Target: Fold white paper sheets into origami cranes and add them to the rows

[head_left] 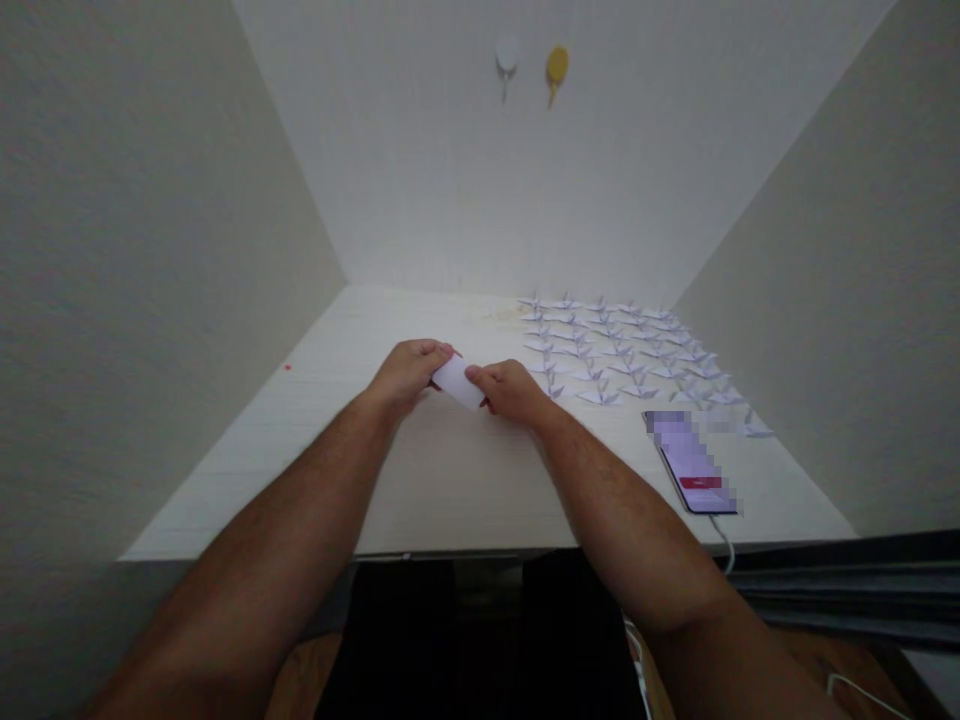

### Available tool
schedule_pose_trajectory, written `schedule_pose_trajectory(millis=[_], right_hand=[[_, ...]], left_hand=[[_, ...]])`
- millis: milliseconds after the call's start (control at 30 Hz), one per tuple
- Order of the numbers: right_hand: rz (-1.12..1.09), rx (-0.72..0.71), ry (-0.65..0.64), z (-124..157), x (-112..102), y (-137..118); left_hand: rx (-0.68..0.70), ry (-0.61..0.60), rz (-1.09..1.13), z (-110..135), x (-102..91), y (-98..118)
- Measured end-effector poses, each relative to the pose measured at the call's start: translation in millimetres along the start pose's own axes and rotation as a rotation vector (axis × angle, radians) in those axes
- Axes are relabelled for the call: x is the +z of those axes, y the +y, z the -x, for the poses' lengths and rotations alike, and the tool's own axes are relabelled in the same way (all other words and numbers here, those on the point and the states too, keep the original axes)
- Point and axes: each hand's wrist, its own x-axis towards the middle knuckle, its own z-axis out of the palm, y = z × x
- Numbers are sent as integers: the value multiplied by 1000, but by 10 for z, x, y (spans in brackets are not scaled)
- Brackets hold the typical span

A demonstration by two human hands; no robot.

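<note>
Both of my hands meet over the middle of a white desk [420,480], pinching one small piece of white paper [457,382] with a red underside showing at its edges. My left hand [409,372] grips the paper's left end with curled fingers. My right hand [510,388] grips its right end, thumb on top. The paper is held just above the desk surface.
Several folded white paper cranes [615,350] lie in rows on the desk's far right. A phone [694,462] with a lit screen lies near the right front edge, its white cable [721,540] dropping off the desk. Two hooks [532,65] hang on the back wall. Walls close in on both sides.
</note>
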Motion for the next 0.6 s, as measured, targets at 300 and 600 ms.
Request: schedule_pose_trajectory(millis=[300,600], right_hand=[[-87,56,53,65,-17,-17],[-629,-115,65,34,-43,75]], left_hand=[[83,72,78,7,-29,30],[14,87,269,-51,-121,-3]])
